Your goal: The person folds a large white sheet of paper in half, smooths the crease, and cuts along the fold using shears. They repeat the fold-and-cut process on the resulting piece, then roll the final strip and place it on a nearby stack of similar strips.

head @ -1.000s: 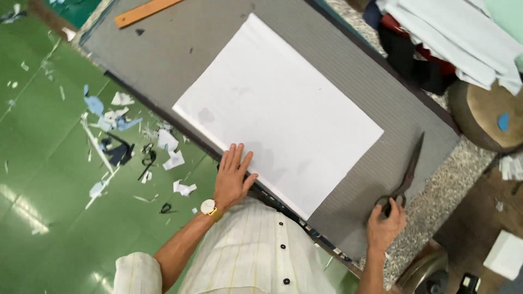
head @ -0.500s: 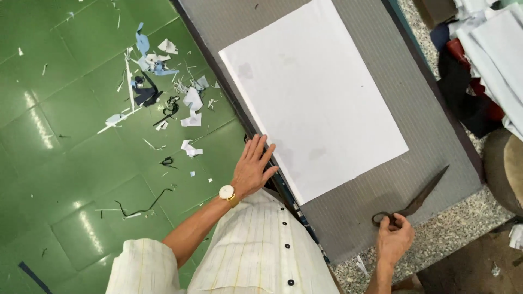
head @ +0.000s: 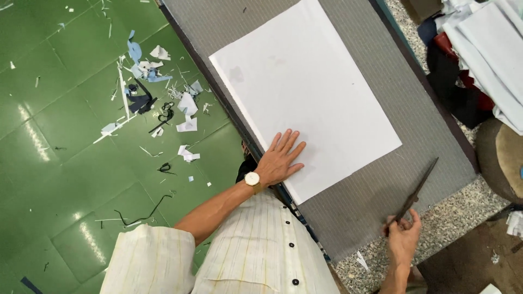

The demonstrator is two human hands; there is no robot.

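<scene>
A large white sheet of fabric (head: 305, 90) lies flat on a grey table top (head: 381, 179). My left hand (head: 280, 158), with a watch on the wrist, rests flat with fingers spread on the sheet's near corner. My right hand (head: 403, 234) grips the handles of dark scissors (head: 417, 190) at the table's right edge. The blades are together and point away from me, lying to the right of the sheet without touching it.
Fabric scraps and threads (head: 158, 103) litter the green floor (head: 65, 163) on the left. Folded pale cloth (head: 485, 49) and dark garments are piled at the upper right. A round brown stool (head: 504, 158) stands on speckled floor to the right.
The view has shifted left and turned. My left hand stays flat on the sheet's corner. My right hand has lifted the scissors, now held in its fingers beside the table edge.
</scene>
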